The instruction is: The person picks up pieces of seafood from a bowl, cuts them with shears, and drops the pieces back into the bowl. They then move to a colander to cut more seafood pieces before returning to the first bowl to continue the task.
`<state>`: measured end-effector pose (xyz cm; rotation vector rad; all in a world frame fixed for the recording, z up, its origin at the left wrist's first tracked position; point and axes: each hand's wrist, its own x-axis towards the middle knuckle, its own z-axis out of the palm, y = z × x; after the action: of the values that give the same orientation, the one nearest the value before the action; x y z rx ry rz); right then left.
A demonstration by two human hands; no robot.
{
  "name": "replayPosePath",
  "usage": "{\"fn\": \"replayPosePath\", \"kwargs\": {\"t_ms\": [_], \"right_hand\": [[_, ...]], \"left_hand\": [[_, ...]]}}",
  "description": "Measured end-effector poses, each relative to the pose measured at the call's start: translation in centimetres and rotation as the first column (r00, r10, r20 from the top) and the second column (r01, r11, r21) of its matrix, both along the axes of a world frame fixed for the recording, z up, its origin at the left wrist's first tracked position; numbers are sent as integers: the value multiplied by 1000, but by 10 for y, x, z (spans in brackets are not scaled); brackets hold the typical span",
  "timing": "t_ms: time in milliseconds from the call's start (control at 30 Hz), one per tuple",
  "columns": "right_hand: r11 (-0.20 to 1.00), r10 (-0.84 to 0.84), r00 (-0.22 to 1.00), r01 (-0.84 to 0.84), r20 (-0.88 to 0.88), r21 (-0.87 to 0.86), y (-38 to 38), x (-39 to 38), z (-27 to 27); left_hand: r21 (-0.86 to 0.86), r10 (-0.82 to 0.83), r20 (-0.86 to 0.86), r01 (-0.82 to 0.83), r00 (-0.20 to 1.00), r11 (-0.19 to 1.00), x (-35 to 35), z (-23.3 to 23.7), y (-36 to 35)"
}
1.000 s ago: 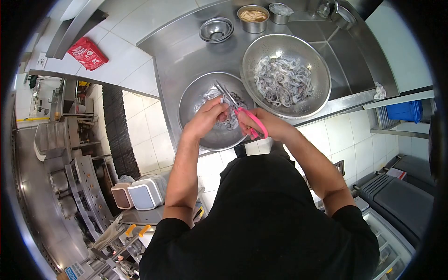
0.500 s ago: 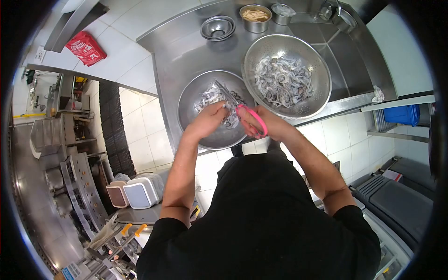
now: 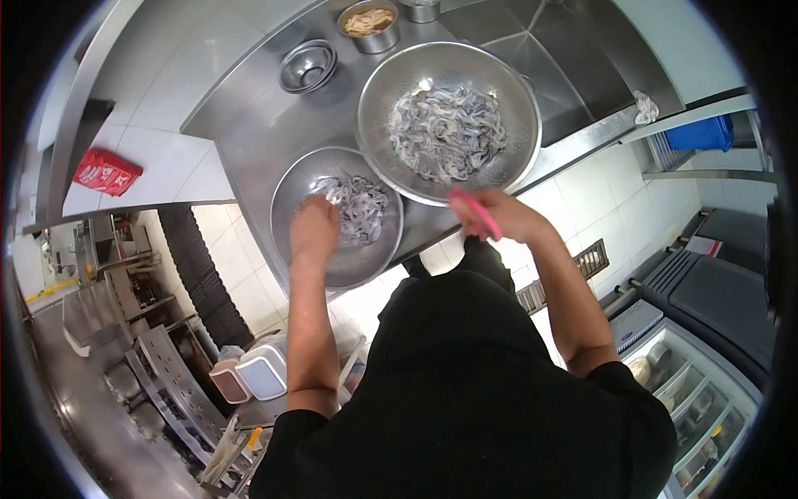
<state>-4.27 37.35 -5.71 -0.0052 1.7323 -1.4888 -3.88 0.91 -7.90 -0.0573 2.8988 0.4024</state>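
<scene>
My left hand (image 3: 316, 226) is in the steel mixing bowl (image 3: 285, 249), at the left side of a heap of grey-white, squid-like tentacle pieces (image 3: 362, 208). Its fingers are bunched and point down, and what they hold is hidden. My right hand (image 3: 509, 216) is closed around pink-handled scissors (image 3: 475, 213), just in front of the near rim of a perforated steel colander (image 3: 515, 170). Motion blur hides the blades. In the colander lies a larger pile of the same slippery pieces (image 3: 449, 131).
Nested small steel bowls (image 3: 307, 66) and a steel pot with pale yellowish pieces (image 3: 368, 25) stand behind on the steel counter (image 3: 241, 125). A sink (image 3: 549, 71) lies beyond the colander at right. A red packet (image 3: 108, 172) is at far left.
My hands, close together over the bowl before, are now apart: the right moved with the scissors toward the colander's near rim, the left stays in the bowl. The view has shifted.
</scene>
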Motion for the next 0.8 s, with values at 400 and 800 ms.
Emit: {"fn": "replayPosePath", "kwargs": {"t_ms": [400, 800], "right_hand": [[910, -413, 909, 414, -49, 21, 150, -36, -35], [965, -255, 967, 256, 30, -63, 171, -54, -41]], "left_hand": [[93, -127, -94, 136, 987, 986, -123, -67, 181], [-57, -120, 101, 126, 988, 990, -136, -96, 187]]}}
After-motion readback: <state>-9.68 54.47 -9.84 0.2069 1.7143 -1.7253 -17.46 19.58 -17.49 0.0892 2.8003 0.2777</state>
